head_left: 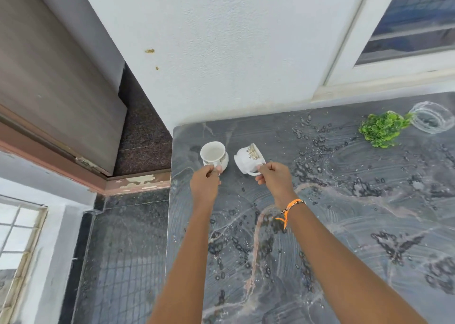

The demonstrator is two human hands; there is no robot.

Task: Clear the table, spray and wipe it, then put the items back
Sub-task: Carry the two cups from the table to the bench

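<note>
Wet marble table [344, 225]: left grip [205, 182] around upright cup [213, 155], right grip [275, 177] around tilted cup [248, 160].

I see two white cups [213, 154] [249, 159] with gold patterned bands. Surface [344, 213] is dark grey marble, pinkish veins, pale swirl streaks. Green leafy plant [380, 129] in a clear glass vase [431, 117]. Orange thread band [290, 209] with dark beads on my right wrist. Wall [221, 40] white, two brownish spots.
</note>
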